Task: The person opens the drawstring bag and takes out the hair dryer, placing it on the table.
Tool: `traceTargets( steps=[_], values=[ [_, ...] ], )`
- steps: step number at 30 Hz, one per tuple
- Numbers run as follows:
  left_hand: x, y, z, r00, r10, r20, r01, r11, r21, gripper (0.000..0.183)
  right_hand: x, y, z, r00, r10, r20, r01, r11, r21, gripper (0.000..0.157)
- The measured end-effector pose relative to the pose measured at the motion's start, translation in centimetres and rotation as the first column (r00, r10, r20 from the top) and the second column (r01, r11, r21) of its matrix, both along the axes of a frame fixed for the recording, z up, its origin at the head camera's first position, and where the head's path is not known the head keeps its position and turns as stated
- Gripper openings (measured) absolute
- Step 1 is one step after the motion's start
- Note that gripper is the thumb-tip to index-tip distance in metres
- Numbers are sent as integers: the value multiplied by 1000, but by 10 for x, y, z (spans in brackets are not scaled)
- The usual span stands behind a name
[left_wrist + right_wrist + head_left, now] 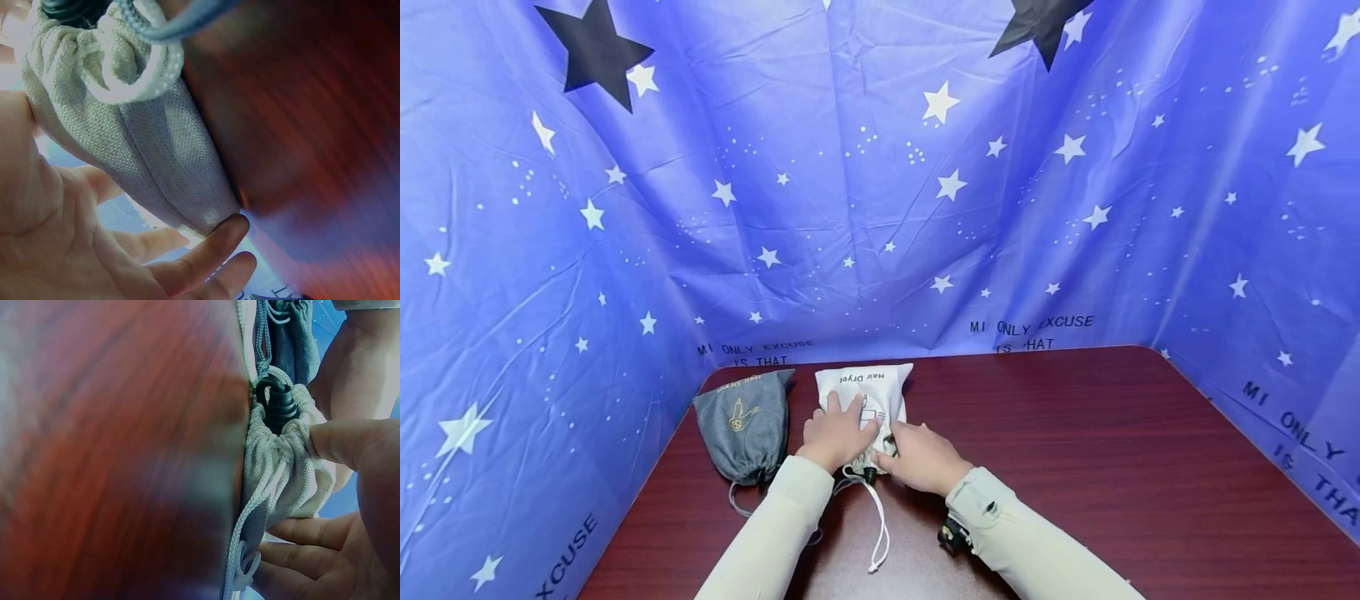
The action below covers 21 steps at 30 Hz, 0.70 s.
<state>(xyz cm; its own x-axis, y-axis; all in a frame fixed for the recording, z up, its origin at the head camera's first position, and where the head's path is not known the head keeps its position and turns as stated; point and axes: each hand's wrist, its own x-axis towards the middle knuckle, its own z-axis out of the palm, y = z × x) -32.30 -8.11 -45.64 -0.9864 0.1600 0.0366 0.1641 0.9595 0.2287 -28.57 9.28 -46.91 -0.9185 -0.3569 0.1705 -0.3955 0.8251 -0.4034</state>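
A white drawstring bag (892, 392) printed "Hair Dryer" lies on the table, its gathered neck toward me. My left hand (837, 431) rests on its upper face with fingers spread; in the left wrist view, fingertips (236, 226) reach along its edge. My right hand (922, 457) touches the bag's right side. In the right wrist view its thumb (340, 440) presses by the puckered neck, while the other fingers (306, 532) lie against the side. A black ribbed piece (279, 406) pokes out of the neck. White cord (880, 521) trails from it toward me.
Left of the white bag lies a grey drawstring bag (743, 429) with gold print, its grey cord (737, 502) hanging near my left sleeve. The dark red table (1060, 450) extends to the right. A blue star-printed cloth (865, 192) surrounds the back and sides.
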Motion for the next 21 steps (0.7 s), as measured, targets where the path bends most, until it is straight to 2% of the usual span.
traceTargets(
  steps=[14,21],
  values=[
    [9,5,2,999,-14,-30,15,1000,13,72,6,7,-4,1000,8,-9,-8,1000,-17,38],
    [14,7,3,1000,-10,-29,11,1000,19,71,11,10,-2,1000,21,-12,-21,999,-28,43]
  ],
)
